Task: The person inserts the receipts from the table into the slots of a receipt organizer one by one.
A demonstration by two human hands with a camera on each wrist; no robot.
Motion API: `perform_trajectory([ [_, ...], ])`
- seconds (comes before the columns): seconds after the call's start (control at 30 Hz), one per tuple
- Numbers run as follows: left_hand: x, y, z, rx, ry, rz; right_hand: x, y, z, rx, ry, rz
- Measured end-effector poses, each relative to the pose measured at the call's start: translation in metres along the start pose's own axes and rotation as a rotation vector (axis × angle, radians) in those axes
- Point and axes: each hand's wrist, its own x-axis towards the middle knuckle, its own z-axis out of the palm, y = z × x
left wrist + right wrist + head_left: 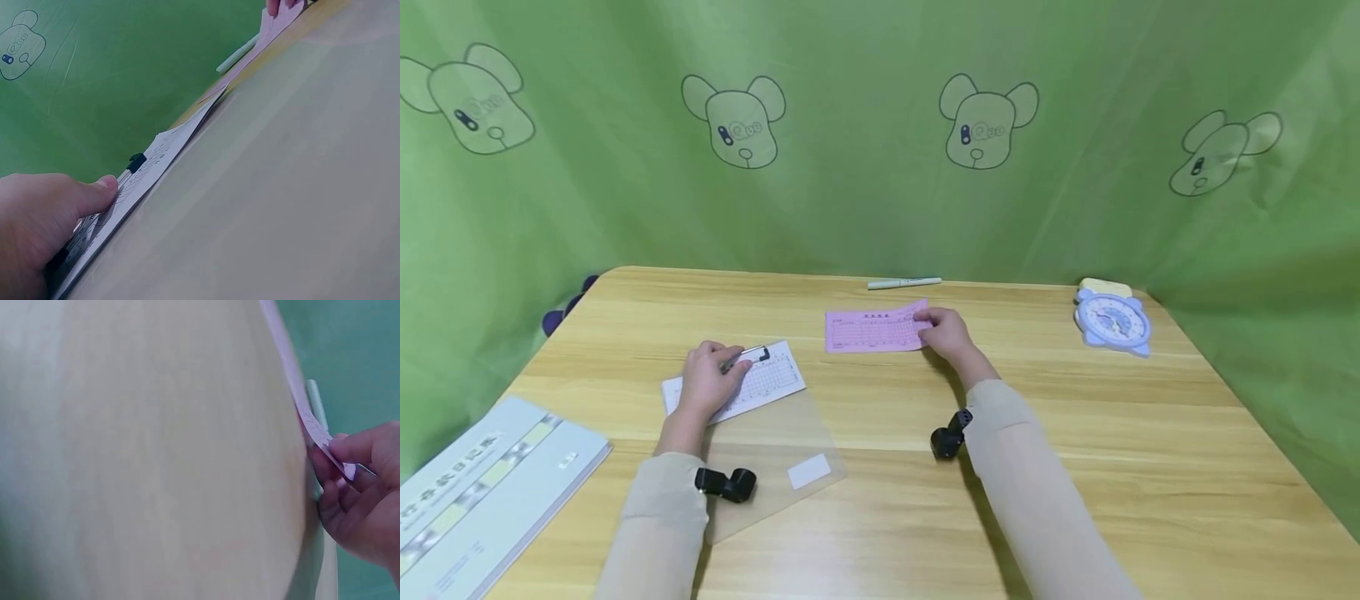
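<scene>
A clear clipboard (775,450) lies tilted on the table, with a white printed form (778,377) at its clip end. My left hand (709,379) grips the metal clip (751,353) there; in the left wrist view the thumb (100,192) lies along the clip, while the other fingers are mostly hidden. To the right, a pink printed form (874,331) lies with its right end bent up. That end is pinched between the thumb and fingers of my right hand (946,333). The right wrist view shows the pink paper (315,431) curving into this pinch.
A pale green pen (904,283) lies behind the pink form, near the table's back edge. At the far right sit a blue toy clock (1114,319) and a pale yellow block (1105,287). A large light-blue folder (497,492) lies at the left front edge. Green curtain surrounds the table.
</scene>
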Motion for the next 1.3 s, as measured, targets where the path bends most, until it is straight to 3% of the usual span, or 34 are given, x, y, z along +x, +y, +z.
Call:
perform_trajectory([
  [0.23,0.000,0.001,0.000,0.009,-0.012,-0.002,-0.010,-0.003,-0.003,0.366,0.009,0.143],
  [0.4,-0.001,0.000,-0.001,0.011,-0.008,0.004,-0.016,-0.008,-0.003,0.483,-0.033,0.123],
  [0.67,-0.002,0.002,-0.002,0.009,0.001,0.001,-0.031,-0.019,0.001,0.480,-0.154,0.056],
  [1.0,-0.001,0.005,-0.003,0.023,-0.015,-0.014,-0.044,-0.027,0.026,0.431,-0.302,0.089],
  [1.3,-0.002,0.008,-0.006,0.033,-0.026,-0.028,-0.046,-0.043,0.056,0.383,-0.307,0.064],
])
